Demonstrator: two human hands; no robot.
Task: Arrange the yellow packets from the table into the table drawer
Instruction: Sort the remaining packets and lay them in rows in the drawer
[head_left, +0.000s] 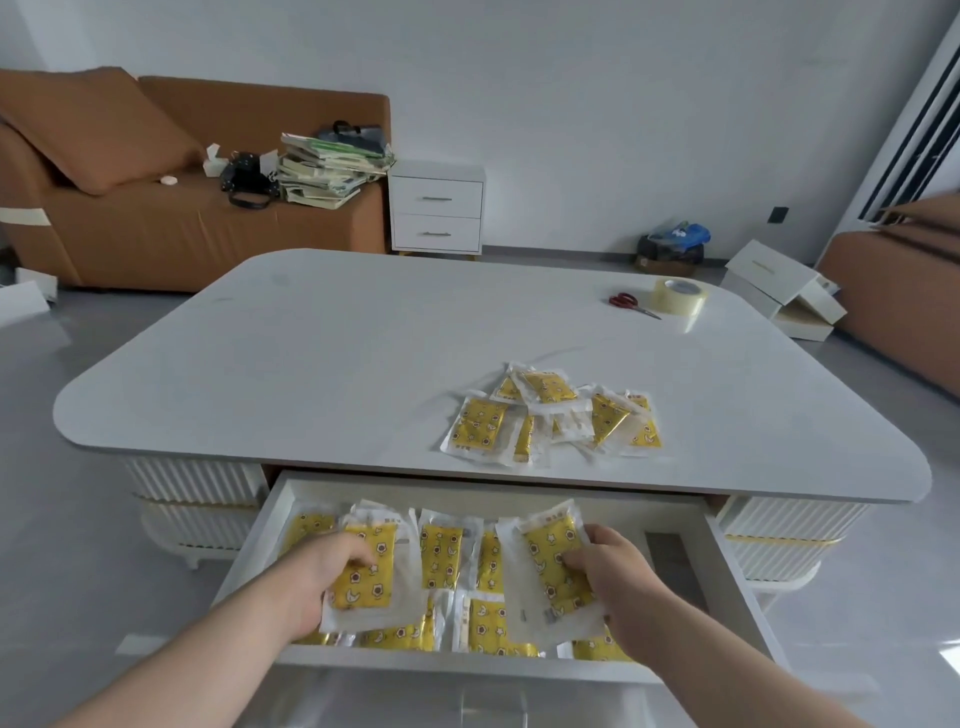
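Nearby, white table (337, 374), orange sofa (156, 228).

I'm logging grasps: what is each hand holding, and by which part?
The left hand holds one yellow packet by its left edge; the right hand holds a second packet by its right edge, both over the drawer.

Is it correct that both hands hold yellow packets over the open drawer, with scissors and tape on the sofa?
No. The head view shows the scissors and tape on the table, not the sofa. The left hand and right hand hold yellow packets over the open drawer.
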